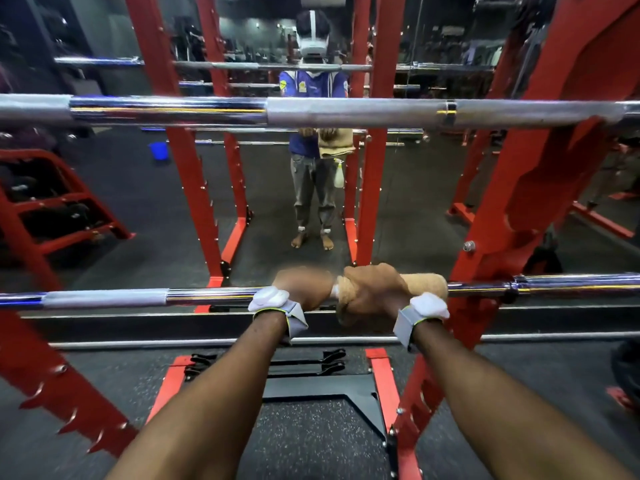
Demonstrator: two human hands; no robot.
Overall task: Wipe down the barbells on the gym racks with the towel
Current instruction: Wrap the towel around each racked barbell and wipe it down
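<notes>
Gym mirror (pixel 270 202); blurred left hand (pixel 301 287) grips barbell (pixel 207 295), right hand (pixel 374 285) clutches towel (pixel 424 284)

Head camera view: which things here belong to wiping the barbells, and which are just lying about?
Job: towel, wrapped on the lower barbell and gripped by the right hand; left hand, gripping that barbell; upper barbell.
Lying about: black clips on the rack base; red storage rack at left.
</notes>
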